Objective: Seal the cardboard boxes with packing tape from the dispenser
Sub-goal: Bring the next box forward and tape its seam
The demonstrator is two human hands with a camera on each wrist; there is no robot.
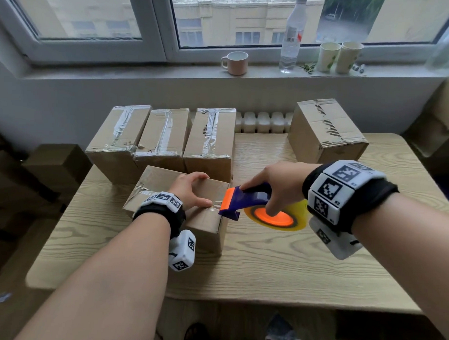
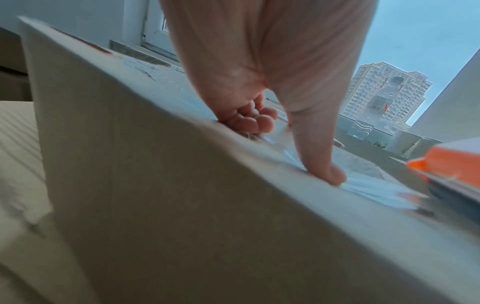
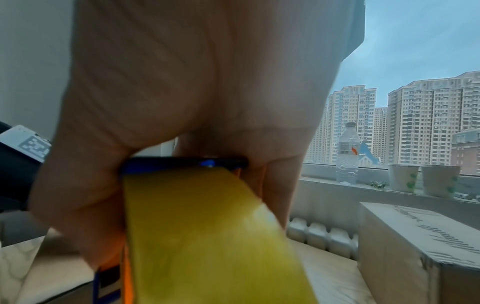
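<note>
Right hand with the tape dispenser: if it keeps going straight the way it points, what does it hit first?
The right hand points the tape dispenser leftward, so it would likely first meet the near box at its right top edge, then the left hand whose thumb presses the tape there. Depth looks close, but is not certain.

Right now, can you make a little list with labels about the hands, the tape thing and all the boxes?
left hand: thumb presses clear tape onto the near cardboard box
right hand: grips the tape dispenser at that box's right edge
tape roll: yellow, orange hub
taped boxes: three in a row behind
far right box: no shiny tape seen
table: light wood
</note>
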